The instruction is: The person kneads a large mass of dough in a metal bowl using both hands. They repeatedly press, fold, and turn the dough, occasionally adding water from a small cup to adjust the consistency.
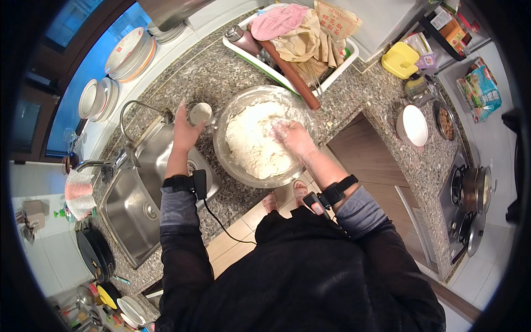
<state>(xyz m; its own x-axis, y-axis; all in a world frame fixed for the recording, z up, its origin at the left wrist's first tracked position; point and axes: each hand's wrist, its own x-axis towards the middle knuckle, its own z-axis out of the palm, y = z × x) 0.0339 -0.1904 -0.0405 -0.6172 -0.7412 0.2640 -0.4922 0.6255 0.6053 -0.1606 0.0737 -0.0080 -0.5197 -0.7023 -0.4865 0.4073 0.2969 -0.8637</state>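
Note:
A large clear bowl [222, 162] stands on the speckled stone counter, with a shaggy, pale mass of floury dough [257, 141] in it. My right hand [292, 139] is inside the bowl, its flour-coated fingers bent against the dough; their tips are partly hidden. To the left of the bowl is a small round cup [201, 113] with whitish residue. My left hand [186, 128] is beside this cup, fingers and thumb spread, the thumb near its lower rim. A gap shows between the fingers and the cup.
A double steel sink [124, 216] with a faucet [95, 164] lies left. Behind the bowl, a white tray [352, 52] holds cloths and a whisk; a wooden rolling pin [286, 66] juts over its edge. A white bowl [412, 125] and a pot [473, 189] are right.

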